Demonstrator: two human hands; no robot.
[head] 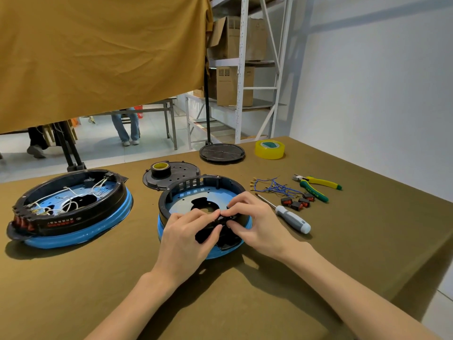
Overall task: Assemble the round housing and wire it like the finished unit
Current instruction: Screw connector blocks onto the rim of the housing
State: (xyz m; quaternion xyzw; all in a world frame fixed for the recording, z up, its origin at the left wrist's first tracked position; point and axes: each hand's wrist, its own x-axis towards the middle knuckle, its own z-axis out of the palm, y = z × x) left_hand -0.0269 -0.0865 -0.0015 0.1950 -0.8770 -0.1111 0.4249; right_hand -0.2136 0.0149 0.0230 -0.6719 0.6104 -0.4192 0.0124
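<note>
- Centre of the head view: round housing (204, 207), black ring on a blue base, sits on the olive table (343, 241), unwired.
- Left hand (186, 238) and right hand (255, 222) meet at the near rim, fingertips pinching a small black part (226, 218); exactly what it is I cannot tell.
- Left of frame: finished unit (71, 207), white wires routed inside, worth checking for orientation.
- Right of frame: blue wires (274, 186), red switches (297, 202), screwdriver (286, 214), pliers (316, 186) wait untouched.
- Judgement: seat the part squarely and press evenly, no forcing.

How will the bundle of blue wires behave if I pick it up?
The blue wires look thin and tangled, so they would probably flop and lift as one clump. Their small metal terminals may snag each other. Likely very light.
</note>
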